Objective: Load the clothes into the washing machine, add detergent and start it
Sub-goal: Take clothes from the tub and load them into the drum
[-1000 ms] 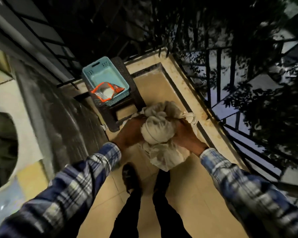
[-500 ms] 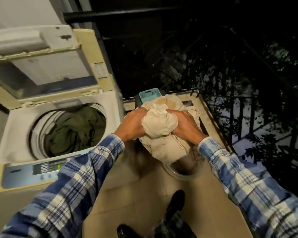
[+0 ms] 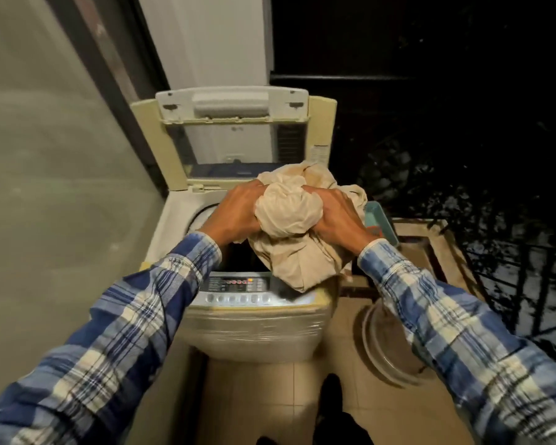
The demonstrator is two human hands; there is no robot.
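A bundle of cream cloth (image 3: 291, 232) hangs over the right part of the open drum of a top-loading washing machine (image 3: 257, 329). My left hand (image 3: 235, 210) grips the bundle from the left, and my right hand (image 3: 336, 216) grips it from the right. The machine's lid (image 3: 228, 136) stands raised at the back. Its control panel (image 3: 238, 289) shows lit red digits at the front. The cloth and my hands hide most of the drum.
A teal basket (image 3: 382, 223) sits right of the machine, partly behind the cloth. A round basin (image 3: 385, 351) stands on the tiled floor at the right. A wall runs along the left; a dark balcony railing (image 3: 511, 284) lies at the right.
The view has swung from the balcony floor to face the machine. Both hands have carried the cream bundle left, from above the basin to over the drum opening.
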